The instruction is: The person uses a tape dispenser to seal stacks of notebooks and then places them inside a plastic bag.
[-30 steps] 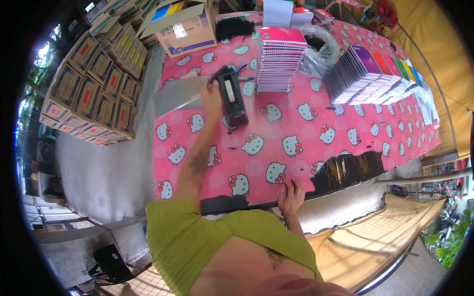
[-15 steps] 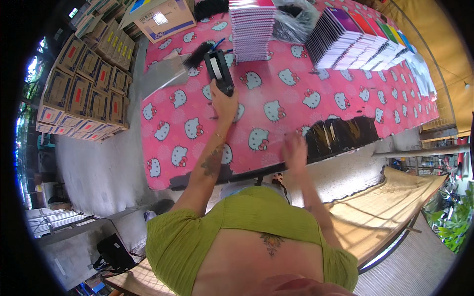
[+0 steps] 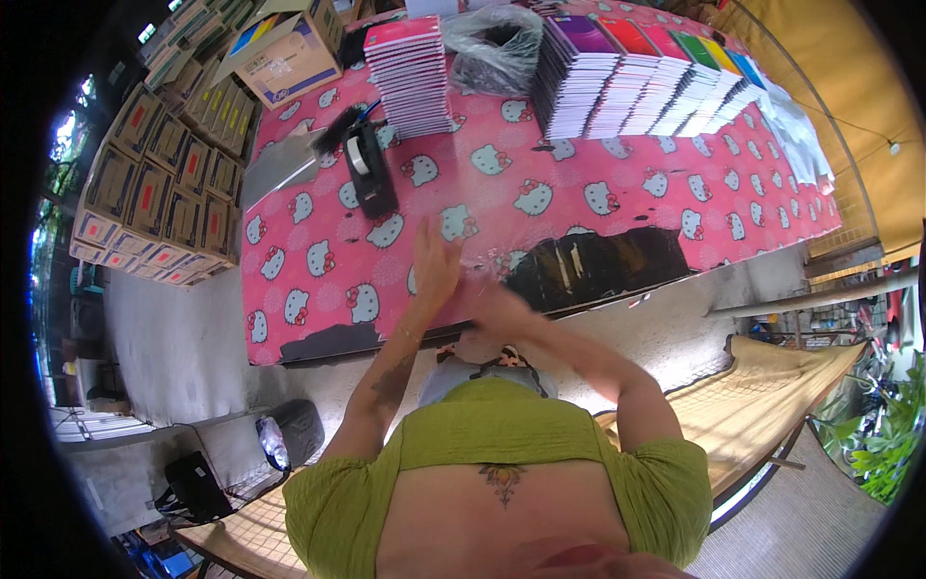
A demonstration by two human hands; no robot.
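Black tape dispenser (image 3: 370, 174) is sitting on the pink table (image 3: 444, 188), left of the middle, a bit beyond the left hand (image 3: 437, 262) and over to its left. Neither hand is on it. Its long axis runs mostly far to near with a slight slant: the end with the pale tape roll (image 3: 360, 154) is the far one, leaning left, and the other end points at the near side and a little right.

Left hand is low over the table near its near edge, fingers aimed at the far side, and honestly I can't tell if it's spread or pinching something. Right hand (image 3: 502, 314) is just to the right and nearer, reaching leftward, but it's a total blur, so no clue whether it's holding anything or touching the other hand.

Around the dispenser: a black bristly thing (image 3: 336, 130) just off its far left side, a clear sheet (image 3: 282, 174) lying further left, and a tall notebook stack (image 3: 410, 87) to the far right of it. Way over right there's a row of notebooks (image 3: 617, 87) in several cover colours, with a clear plastic bag (image 3: 497, 58) between that row and the tall stack. Big dark patch (image 3: 598, 270) on the near edge, right of the hands.
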